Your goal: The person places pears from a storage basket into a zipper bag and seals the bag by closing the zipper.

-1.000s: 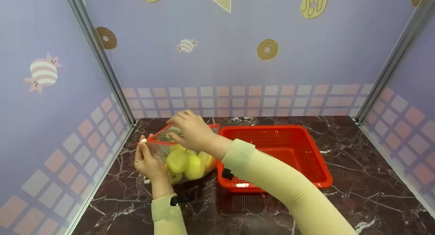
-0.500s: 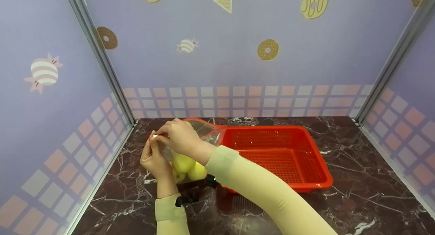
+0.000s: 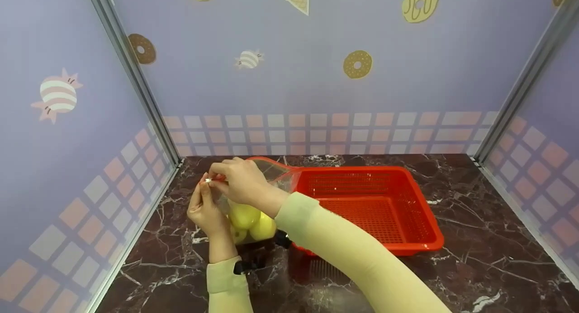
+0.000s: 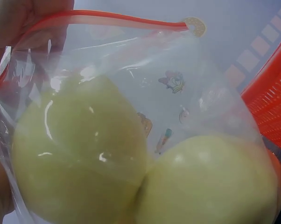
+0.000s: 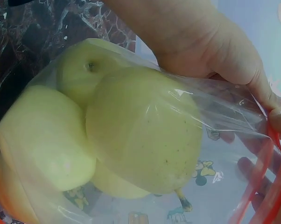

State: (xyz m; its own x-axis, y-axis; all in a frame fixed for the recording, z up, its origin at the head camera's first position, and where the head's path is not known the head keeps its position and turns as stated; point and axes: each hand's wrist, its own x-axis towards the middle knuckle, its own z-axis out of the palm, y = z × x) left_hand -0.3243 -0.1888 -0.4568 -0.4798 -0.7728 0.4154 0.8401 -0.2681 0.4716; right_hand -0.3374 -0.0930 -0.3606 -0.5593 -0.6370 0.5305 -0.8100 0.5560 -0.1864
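Note:
A clear zip bag (image 4: 145, 56) with a red strip (image 3: 267, 159) along its mouth holds several yellow-green pears (image 5: 143, 130). One orange-toned fruit (image 5: 12, 186) shows low in the bag in the right wrist view. My left hand (image 3: 209, 215) pinches the bag's left corner, where a small white slider (image 3: 208, 180) sits. Right beside it, my right hand (image 3: 243, 179) pinches the red strip between thumb and fingers. Away from the hands, the mouth stands apart in a loop. Cartoon prints show on the bag's side.
A red plastic basket (image 3: 362, 170) with perforated walls stands just right of the bag, whose far corner overlaps its left rim in the head view. Both are on a dark marbled tabletop (image 3: 479, 240). Patterned walls (image 3: 312, 91) enclose the back and sides.
My right hand has come left and down from over the bag's mouth to the slider corner and pinches there. My left hand shifted slightly right. Over the last half second, both hands barely moved.

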